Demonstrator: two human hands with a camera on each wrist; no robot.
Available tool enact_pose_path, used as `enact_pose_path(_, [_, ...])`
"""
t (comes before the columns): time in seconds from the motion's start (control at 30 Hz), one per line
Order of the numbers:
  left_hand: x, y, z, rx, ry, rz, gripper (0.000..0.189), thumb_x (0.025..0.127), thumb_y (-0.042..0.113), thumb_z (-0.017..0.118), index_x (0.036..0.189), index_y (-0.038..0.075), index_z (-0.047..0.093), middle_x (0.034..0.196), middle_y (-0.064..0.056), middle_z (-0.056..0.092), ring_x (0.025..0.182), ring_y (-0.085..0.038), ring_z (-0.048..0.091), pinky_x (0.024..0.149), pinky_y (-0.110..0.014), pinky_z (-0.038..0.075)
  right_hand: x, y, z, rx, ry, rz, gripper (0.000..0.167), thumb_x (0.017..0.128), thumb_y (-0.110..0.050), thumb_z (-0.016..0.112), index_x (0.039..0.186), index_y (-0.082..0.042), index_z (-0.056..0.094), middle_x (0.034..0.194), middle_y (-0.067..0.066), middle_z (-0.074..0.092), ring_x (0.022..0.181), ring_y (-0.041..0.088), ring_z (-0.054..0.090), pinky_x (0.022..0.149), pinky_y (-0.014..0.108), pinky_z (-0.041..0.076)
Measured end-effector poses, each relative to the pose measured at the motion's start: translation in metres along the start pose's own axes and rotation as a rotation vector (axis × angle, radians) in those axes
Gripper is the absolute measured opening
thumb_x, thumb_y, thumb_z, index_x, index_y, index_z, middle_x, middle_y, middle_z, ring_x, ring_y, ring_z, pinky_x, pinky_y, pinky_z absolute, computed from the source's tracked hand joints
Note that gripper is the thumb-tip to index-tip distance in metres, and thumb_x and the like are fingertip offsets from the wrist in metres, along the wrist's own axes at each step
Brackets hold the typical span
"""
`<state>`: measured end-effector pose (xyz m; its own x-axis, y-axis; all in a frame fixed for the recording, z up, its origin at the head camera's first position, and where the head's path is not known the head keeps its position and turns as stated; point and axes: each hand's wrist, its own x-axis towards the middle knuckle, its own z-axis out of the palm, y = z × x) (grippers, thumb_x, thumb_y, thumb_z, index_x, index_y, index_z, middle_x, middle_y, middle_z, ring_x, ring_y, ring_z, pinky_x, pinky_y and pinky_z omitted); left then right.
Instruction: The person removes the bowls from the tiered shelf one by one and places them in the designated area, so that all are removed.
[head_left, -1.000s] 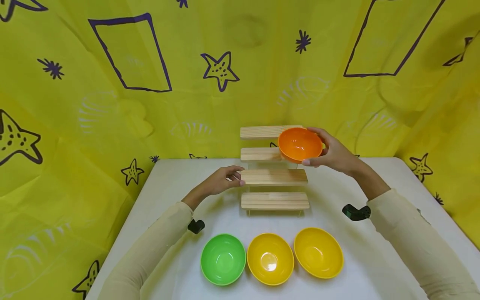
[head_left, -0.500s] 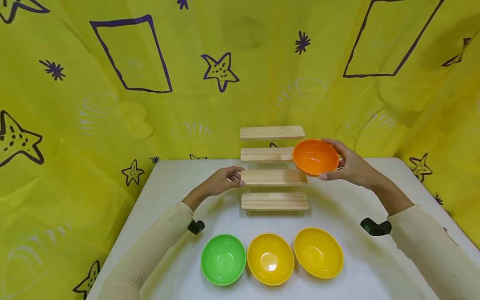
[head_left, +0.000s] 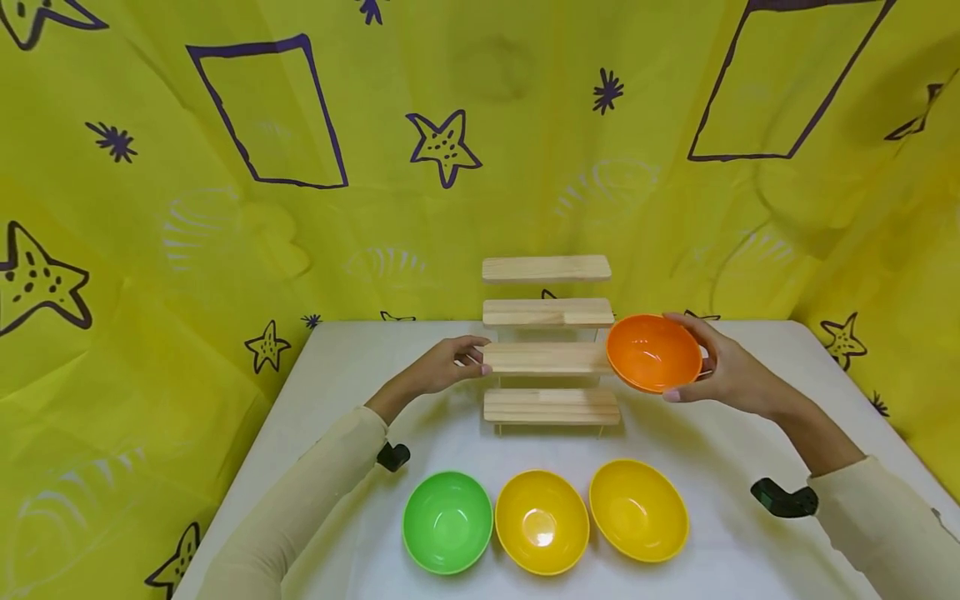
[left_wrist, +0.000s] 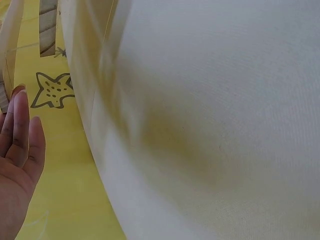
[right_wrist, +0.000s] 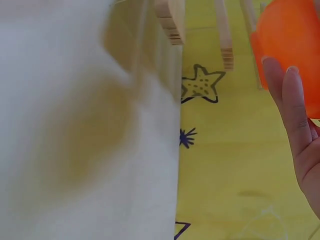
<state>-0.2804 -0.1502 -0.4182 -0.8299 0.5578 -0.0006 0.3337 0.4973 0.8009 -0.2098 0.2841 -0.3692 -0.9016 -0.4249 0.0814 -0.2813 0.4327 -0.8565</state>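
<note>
In the head view my right hand (head_left: 738,372) holds an orange bowl (head_left: 654,354) by its right side, thumb low on the rim and fingers behind. The bowl is raised above the table, beside the right ends of the middle steps of a tiered wooden stand (head_left: 551,358). My left hand (head_left: 444,367) grips the left end of the stand's second step from the front, thumb at its front edge. In the right wrist view the orange bowl (right_wrist: 295,50) shows only in part, fingers (right_wrist: 295,107) along it. The left wrist view shows the left fingers (left_wrist: 20,125) at its edge.
A green bowl (head_left: 447,522) and two yellow bowls, one in the middle (head_left: 542,522) and one on the right (head_left: 638,510), stand in a row before the stand. They rest on a white-covered table (head_left: 337,533). Yellow sheeting (head_left: 375,217) with drawings encloses the back and sides.
My right hand has carried the orange bowl from before the upper steps down and to the right. My left hand has stayed at the step's end; the stand and other bowls have not moved.
</note>
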Motion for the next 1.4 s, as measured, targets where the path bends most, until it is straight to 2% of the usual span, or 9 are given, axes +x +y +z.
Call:
enact_pose_path(0.1, [0.000, -0.001, 0.001, 0.000, -0.006, -0.002, 0.056, 0.097, 0.024, 0.069, 0.145, 0.002, 0.050, 0.120, -0.016, 0.067, 0.106, -0.025, 0.063, 0.092, -0.036, 0.053, -0.010, 0.007, 0.001, -0.007, 0.007, -0.013, 0.098, 0.080, -0.001, 0.081, 0.158, -0.008, 0.022, 0.142, 0.010, 0.039, 0.098, 0.013, 0.067, 0.075, 0.030, 0.060])
enact_pose_path(0.23, [0.001, -0.001, 0.002, 0.001, -0.004, -0.001, 0.057, 0.096, 0.024, 0.069, 0.145, 0.003, 0.050, 0.120, -0.016, 0.067, 0.106, -0.024, 0.063, 0.092, -0.036, 0.052, -0.024, 0.014, 0.001, -0.049, 0.024, -0.034, 0.098, 0.078, -0.001, 0.082, 0.158, -0.011, 0.025, 0.139, -0.008, 0.041, 0.105, 0.002, 0.058, 0.075, 0.028, 0.060])
enact_pose_path(0.37, [0.002, -0.002, 0.003, 0.001, -0.006, 0.003, 0.056, 0.097, 0.024, 0.069, 0.145, 0.002, 0.050, 0.120, -0.016, 0.067, 0.106, -0.025, 0.064, 0.092, -0.036, 0.052, -0.040, 0.019, 0.000, -0.054, 0.023, -0.045, 0.099, 0.078, 0.002, 0.081, 0.158, -0.011, 0.024, 0.137, -0.018, 0.042, 0.108, -0.002, 0.055, 0.075, 0.027, 0.059])
enact_pose_path(0.6, [0.002, -0.001, 0.004, 0.001, -0.009, 0.010, 0.055, 0.096, 0.024, 0.069, 0.144, 0.003, 0.051, 0.120, -0.016, 0.068, 0.105, -0.025, 0.064, 0.092, -0.036, 0.052, -0.066, 0.027, -0.001, -0.048, 0.014, -0.041, 0.098, 0.078, 0.004, 0.079, 0.158, -0.011, 0.025, 0.139, -0.020, 0.041, 0.110, -0.003, 0.055, 0.075, 0.027, 0.060])
enact_pose_path(1.13, [-0.001, -0.002, 0.003, -0.001, 0.000, 0.010, 0.056, 0.097, 0.024, 0.069, 0.145, 0.003, 0.050, 0.120, -0.014, 0.068, 0.105, -0.023, 0.064, 0.092, -0.035, 0.052, -0.116, 0.044, 0.007, 0.081, -0.039, 0.006, 0.094, 0.080, 0.011, 0.072, 0.158, -0.010, 0.022, 0.143, -0.018, 0.040, 0.111, 0.003, 0.060, 0.079, 0.029, 0.060])
enact_pose_path(1.4, [-0.001, -0.003, 0.002, -0.008, 0.004, 0.010, 0.056, 0.097, 0.024, 0.068, 0.145, 0.003, 0.049, 0.120, -0.015, 0.068, 0.105, -0.024, 0.063, 0.092, -0.036, 0.052, -0.132, 0.056, 0.011, 0.119, -0.058, 0.080, 0.094, 0.081, 0.008, 0.072, 0.158, -0.014, 0.022, 0.141, -0.022, 0.039, 0.108, 0.005, 0.062, 0.078, 0.031, 0.060])
